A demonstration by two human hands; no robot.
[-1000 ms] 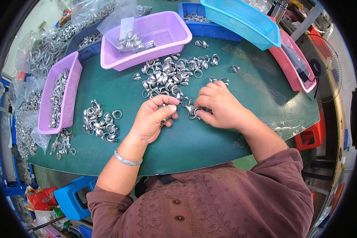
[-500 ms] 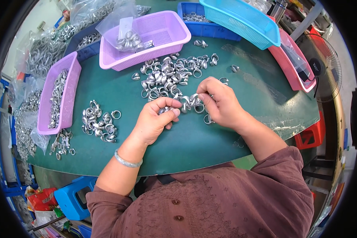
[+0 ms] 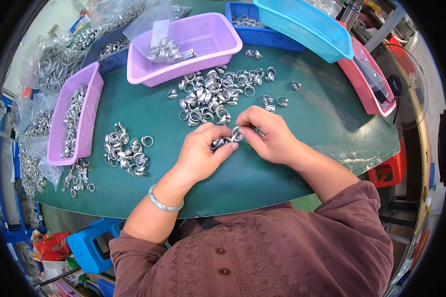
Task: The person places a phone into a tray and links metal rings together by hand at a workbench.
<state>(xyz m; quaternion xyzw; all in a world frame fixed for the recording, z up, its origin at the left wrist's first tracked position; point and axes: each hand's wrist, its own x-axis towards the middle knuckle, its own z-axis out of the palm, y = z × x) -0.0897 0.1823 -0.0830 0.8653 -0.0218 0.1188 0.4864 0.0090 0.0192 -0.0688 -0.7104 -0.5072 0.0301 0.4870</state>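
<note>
1. Takes the ring heap (image 3: 210, 94) on the green worktop (image 3: 262, 183) as landmark.
2. Holds a few silver rings (image 3: 218, 144) in the left hand (image 3: 198, 153), on the near side of the heap, with thumb and fingers closed around them; cannot count them, being partly covered.
3. Shows a single ring (image 3: 237, 134) between the two hands, also on the near side of the heap, toward its right end.
4. Has the right hand (image 3: 272, 138) near the heap's near right corner, narrow, with thumb and forefinger close together at the single ring; cannot tell a firm pinch from a light touch there.
5. Lies, in that ring's case, leftward of the right hand and rightward of the held bunch, at the fingertips of both, with neither hand clearly nearer.
6. Looks oval and tilted, slanting away and slightly right, toward the heap's right end; too small for surer judgement.
7. Includes loose rings (image 3: 267, 100) right of the heap, just beyond the right hand.
</note>
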